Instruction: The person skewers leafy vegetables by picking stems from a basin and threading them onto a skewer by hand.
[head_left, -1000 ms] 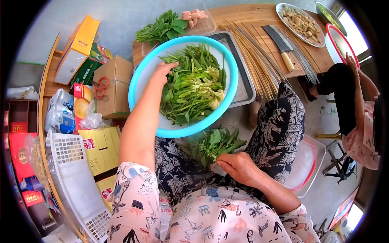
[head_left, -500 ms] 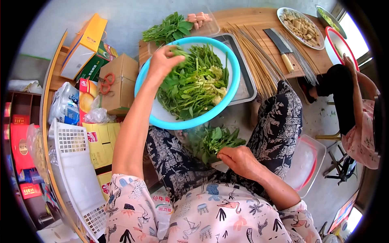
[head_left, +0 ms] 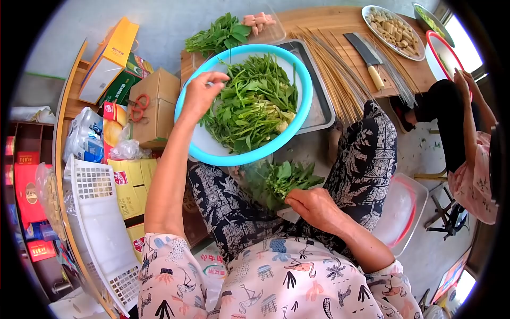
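My left hand (head_left: pixel 203 94) hovers over the left part of a blue-rimmed basin (head_left: pixel 234 160), thumb and fingers apart, with nothing visible between them. Long-stemmed leafy greens (head_left: pixel 249 106) are heaped inside that basin, some with pale stalk ends. Low between my knees, my right hand (head_left: pixel 314 206) is closed on the stem end of a bunch of leafy greens (head_left: pixel 284 181). Its leaves point away from me and to the left. My right fingertips are partly hidden behind the hand.
Behind the basin are a metal tray (head_left: pixel 319 114), thin skewers (head_left: pixel 332 80), a cleaver (head_left: pixel 366 58) and a plate of food pieces (head_left: pixel 394 32). More greens (head_left: pixel 220 33) lie at the back left. Cardboard boxes (head_left: pixel 155 106) stand left; a co-worker's hands (head_left: pixel 465 82) are at right.
My left hand has moved slightly down and left, its fingers now apart; the blurred greens by its fingers are no longer there. My right hand stays on its bunch.
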Available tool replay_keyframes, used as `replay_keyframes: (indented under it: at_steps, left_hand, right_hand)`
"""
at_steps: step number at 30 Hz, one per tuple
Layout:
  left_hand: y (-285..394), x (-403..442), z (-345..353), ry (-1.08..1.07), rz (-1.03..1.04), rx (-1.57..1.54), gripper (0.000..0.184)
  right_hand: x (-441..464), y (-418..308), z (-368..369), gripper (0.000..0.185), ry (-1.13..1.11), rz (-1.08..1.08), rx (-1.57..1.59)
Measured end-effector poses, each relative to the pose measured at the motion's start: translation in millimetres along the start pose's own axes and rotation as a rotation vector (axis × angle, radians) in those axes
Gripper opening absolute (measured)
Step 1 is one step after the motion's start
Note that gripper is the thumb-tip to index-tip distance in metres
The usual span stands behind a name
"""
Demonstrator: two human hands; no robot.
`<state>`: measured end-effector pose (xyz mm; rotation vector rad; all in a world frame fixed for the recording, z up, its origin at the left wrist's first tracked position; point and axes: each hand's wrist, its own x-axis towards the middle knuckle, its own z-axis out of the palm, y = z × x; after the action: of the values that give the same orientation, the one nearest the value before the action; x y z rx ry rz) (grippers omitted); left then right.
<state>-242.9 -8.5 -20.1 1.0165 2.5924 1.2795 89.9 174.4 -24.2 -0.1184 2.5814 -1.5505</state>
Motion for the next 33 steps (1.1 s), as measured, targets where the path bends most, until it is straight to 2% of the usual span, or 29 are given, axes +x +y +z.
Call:
replay_keyframes:
  at_steps: [1, 3, 5, 7, 9, 11, 12, 13, 15, 16, 19, 20, 21, 23, 24, 27, 29, 33]
  left_hand:
    - [5, -2, 5, -0.001, -0.001, 0.000, 0.023]
    - [20, -8, 18, -0.163, -0.038, 0.124, 0.023]
    - [18, -7, 25, -0.169, -0.015, 0.211, 0.015]
    - [16, -6, 27, -0.116, -0.015, 0.097, 0.011]
    - [9, -2, 23, 0.111, 0.007, 0.027, 0.009]
    - [11, 1, 13, 0.280, -0.085, -0.075, 0.009]
    - [7, 2, 8, 0.290, -0.124, -0.089, 0.018]
    - [13, 2, 10, 0.290, -0.126, -0.088, 0.018]
    - [33, 1, 18, 0.290, -0.134, -0.189, 0.030]
    - [37, 1, 24, 0.220, -0.073, -0.200, 0.038]
    - [46, 6, 39, 0.041, 0.089, 0.083, 0.028]
    - [50, 7, 39, 0.001, 0.056, 0.127, 0.023]
    - [45, 8, 37, 0.001, 0.055, 0.126, 0.023]
    - [27, 10, 30, -0.060, 0.173, 0.373, 0.022]
    - [19, 6, 29, -0.062, 0.171, 0.376, 0.022]
    - [-1, -3, 24, -0.162, 0.108, 0.482, 0.022]
    - [-12, 0, 18, -0.281, -0.178, 0.347, 0.019]
    - [-33, 13, -3, 0.124, -0.340, 0.046, 0.025]
  right_hand:
    - [0, 0, 0, 0.012, 0.000, 0.001, 0.000]
    - [1, 0, 0, 0.013, 0.001, -0.001, 0.018]
    - [1, 2, 1, 0.013, -0.002, -0.009, 0.003]
    - [1, 4, 1, 0.014, -0.003, -0.014, -0.013]
    - [0, 5, 1, 0.014, -0.001, -0.019, -0.018]
    - [0, 5, 0, 0.013, -0.005, -0.017, -0.020]
    - [1, 4, 0, 0.013, -0.009, -0.019, -0.024]
    - [1, 3, 0, 0.013, -0.010, -0.019, -0.023]
    - [1, 1, 0, 0.013, -0.020, -0.017, -0.041]
    - [2, 1, 1, 0.013, -0.021, -0.016, -0.040]
    - [1, 2, 4, 0.013, 0.018, -0.038, -0.027]
    - [1, 3, 4, 0.013, 0.023, -0.039, -0.021]
    - [2, 2, 3, 0.013, 0.030, -0.040, -0.014]
    - [0, 2, 3, 0.012, 0.022, -0.024, -0.027]
    - [0, 2, 2, 0.012, 0.012, -0.008, -0.039]
    - [0, 1, 1, 0.011, 0.010, 0.003, -0.049]
    - [-1, 1, 1, 0.012, 0.008, -0.006, -0.051]
    - [-1, 0, 1, 0.013, 0.002, -0.021, -0.081]
